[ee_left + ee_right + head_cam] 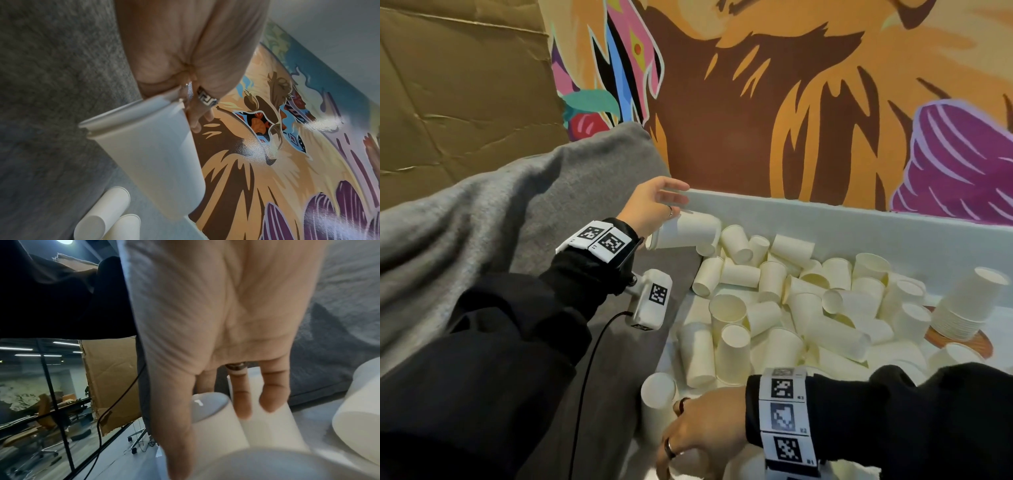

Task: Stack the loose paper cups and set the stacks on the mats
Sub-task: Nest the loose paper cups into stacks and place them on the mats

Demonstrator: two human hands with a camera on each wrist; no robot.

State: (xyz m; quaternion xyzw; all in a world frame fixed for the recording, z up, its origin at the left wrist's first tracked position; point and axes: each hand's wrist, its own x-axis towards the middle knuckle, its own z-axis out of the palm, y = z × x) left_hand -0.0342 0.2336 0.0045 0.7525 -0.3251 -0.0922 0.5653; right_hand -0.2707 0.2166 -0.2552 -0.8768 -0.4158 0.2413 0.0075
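Many loose white paper cups [774,301] lie heaped on a pale table. My left hand [671,202] is raised at the heap's far left corner and holds a short nested stack of cups [685,231] on its side. In the left wrist view the hand [195,116] pinches this stack [148,154] at its rim. My right hand [674,442] is palm down at the near left of the heap. Its straight fingers [269,399] rest on a lying cup [267,426]. At the right, a tall stack [962,308] leans on a brown mat [962,341].
A low pale wall [825,219] borders the far side of the table, below a painted mural. A grey blanket [482,222] covers the left side up to the table edge, with cardboard [448,85] behind it. One cup [657,394] stands upside down just beyond my right hand.
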